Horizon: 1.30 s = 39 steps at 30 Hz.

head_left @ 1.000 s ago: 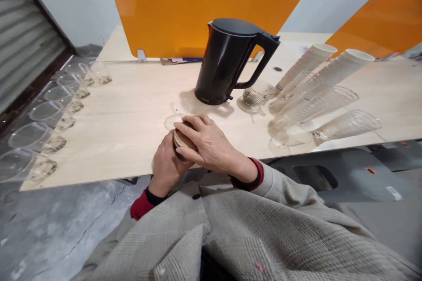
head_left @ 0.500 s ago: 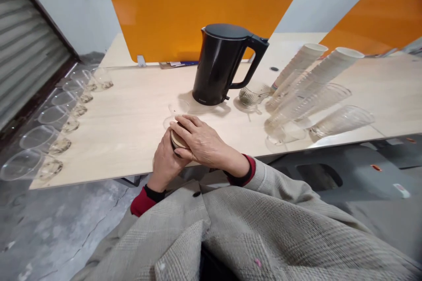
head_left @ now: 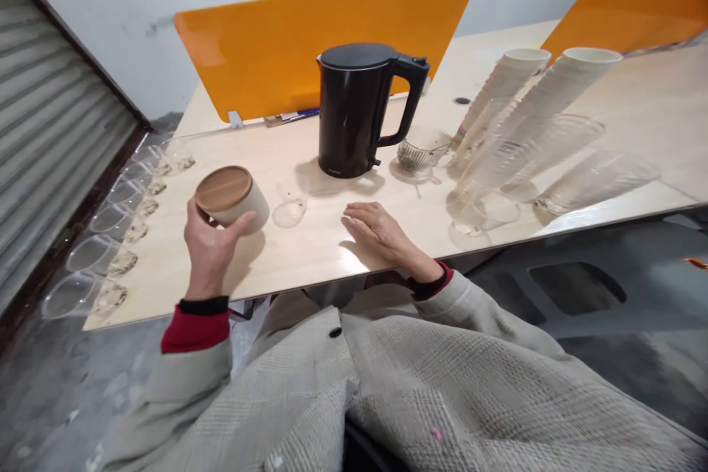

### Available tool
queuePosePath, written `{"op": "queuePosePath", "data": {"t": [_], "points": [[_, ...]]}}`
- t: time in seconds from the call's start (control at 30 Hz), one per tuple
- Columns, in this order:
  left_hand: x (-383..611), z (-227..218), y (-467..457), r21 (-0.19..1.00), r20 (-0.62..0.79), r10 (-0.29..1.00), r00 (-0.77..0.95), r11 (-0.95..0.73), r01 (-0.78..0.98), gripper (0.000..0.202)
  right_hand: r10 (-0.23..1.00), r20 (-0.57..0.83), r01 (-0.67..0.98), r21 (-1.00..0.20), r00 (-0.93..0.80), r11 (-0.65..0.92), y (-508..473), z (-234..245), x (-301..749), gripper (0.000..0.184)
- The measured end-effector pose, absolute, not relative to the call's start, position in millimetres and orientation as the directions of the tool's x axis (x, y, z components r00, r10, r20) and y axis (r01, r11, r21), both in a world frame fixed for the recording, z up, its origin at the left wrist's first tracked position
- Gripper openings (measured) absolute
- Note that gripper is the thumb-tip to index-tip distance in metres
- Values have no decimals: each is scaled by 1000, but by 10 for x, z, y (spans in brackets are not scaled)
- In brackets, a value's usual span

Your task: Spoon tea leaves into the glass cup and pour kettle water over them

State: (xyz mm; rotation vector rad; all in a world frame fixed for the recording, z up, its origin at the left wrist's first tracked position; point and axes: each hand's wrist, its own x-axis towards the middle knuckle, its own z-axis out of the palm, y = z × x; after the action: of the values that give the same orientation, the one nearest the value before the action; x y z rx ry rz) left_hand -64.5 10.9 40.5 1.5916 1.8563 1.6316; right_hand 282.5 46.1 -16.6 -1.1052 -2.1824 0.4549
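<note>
My left hand (head_left: 213,240) grips a pale canister (head_left: 251,208) with a round wooden lid (head_left: 224,189), held tilted over the left part of the table. The lid sits on the canister, so its contents are hidden. Empty-handed, my right hand (head_left: 381,232) hovers or rests near the table's front edge, fingers stretched out; whether it touches the top I cannot tell. Between the two hands stands a small clear plastic cup (head_left: 290,212). Behind it is a black electric kettle (head_left: 351,118), lid down and handle to the right.
Several clear cups (head_left: 110,217) with dark bits at the bottom line the table's left edge. Right of the kettle is a ribbed glass bowl (head_left: 423,147). Stacks of paper cups (head_left: 575,81) and clear cups (head_left: 597,181) lean beyond it. An orange divider (head_left: 265,51) stands behind.
My hands have parted. The left one has carried the lidded canister leftward, and the right one has come off the lid and moved right. The view has shifted a little.
</note>
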Motion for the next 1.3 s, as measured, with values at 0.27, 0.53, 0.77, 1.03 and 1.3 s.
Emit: {"op": "queuePosePath", "data": {"t": [0.27,0.53,0.77,1.03,1.3], "points": [[-669,380,1341,850,418,882,-217,-295,437,79,757,393,590,-474,-522,654,463,-275,2757,33],[-314,114,1820,920,335,940,-69,-310,241,80,777,395,634,-451,-489,628,438,-321,2765,36],[-279,25,1910,946,274,960,60,-281,161,89,781,394,655,-429,-484,622,397,-291,2753,35],[-446,75,1880,947,259,957,126,-278,159,98,787,377,664,-424,-489,616,403,-276,2769,40],[-712,148,1188,991,78,990,117,-90,95,77,829,280,647,-524,-484,554,581,-292,2699,65]]}}
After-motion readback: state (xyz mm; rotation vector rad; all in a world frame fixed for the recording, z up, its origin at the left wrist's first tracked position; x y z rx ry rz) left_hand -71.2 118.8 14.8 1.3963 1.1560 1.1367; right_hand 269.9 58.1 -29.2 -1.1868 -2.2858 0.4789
